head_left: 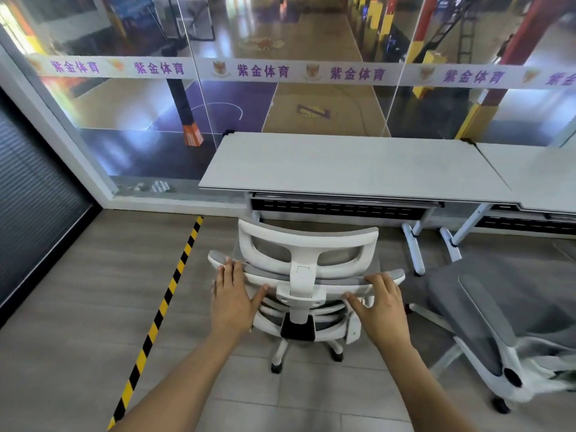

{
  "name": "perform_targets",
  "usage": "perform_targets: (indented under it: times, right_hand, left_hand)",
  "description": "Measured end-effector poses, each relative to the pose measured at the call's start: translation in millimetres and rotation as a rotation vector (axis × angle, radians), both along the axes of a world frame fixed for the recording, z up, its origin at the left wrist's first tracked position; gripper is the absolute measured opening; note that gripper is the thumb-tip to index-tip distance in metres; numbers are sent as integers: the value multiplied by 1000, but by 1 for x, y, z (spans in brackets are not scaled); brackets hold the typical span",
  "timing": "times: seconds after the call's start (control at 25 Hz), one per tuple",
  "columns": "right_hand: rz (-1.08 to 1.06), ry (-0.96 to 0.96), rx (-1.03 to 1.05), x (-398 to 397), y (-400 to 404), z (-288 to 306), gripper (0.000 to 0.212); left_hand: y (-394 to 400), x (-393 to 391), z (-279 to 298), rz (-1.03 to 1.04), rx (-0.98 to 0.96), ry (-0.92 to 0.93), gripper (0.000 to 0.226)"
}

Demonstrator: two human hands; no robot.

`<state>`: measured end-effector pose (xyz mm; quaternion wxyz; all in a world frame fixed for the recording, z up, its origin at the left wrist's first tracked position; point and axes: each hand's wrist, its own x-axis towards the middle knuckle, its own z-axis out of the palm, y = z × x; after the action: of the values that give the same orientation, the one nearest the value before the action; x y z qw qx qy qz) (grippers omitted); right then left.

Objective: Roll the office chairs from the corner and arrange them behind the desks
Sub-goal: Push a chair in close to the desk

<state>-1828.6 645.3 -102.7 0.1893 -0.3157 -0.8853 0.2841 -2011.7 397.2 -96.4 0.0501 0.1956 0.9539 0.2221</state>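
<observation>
Underfoot, grey wood-look floor planks (78,291) run across the room, with a yellow-and-black hazard strip (162,310) slanting from the near left up toward the far wall. Straight ahead of you stands the white mesh office chair (307,275), its back toward you, its headrest tucked close to the near edge of the white desk (343,165). The chair's wheeled base sits on the planks just short of the desk's underside tray.

Your left hand (232,297) lies on the left end of the chair's backrest top, fingers straight and spread, thumb angled toward the centre post; nothing is curled round the frame. Your right hand (381,304) rests on the right end in the same way, fingers loosely extended over the grey mesh edge, thumb pointing inward.

To the right, a second desk (536,173) butts against the first, both on white legs with feet on the floor. A second chair (505,332), grey-cushioned with a white frame, stands at the near right, close beside the first chair.

Beyond the desks a glass wall (280,104) carries a white band (311,71) of purple lettering; through it you see a basketball court. At the far left hangs a dark blind (34,194).
</observation>
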Motion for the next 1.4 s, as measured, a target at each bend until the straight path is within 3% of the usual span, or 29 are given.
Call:
perform_targets:
  times: [0.36,0.8,1.0,1.24,1.4]
  right_hand:
    - [-67,-24,-78,-30,-16,6,49]
    - [-86,-6,-186,-47,-13,13,48]
    - [-88,10,-154,-47,-10,10,46]
    - [-122,-153,13,-45,-15,14,50]
    - [-121,-180,-21,-42,-20,13,56]
  left_hand:
    - [-14,-44,1,-84,-11,-30,81]
    - [-22,-63,-5,-183,-112,-103,93]
    - [-22,-60,2,-204,-132,-143,94]
    - [-20,-57,21,-228,-240,-170,92]
    - [-22,-49,25,-228,-247,-150,89]
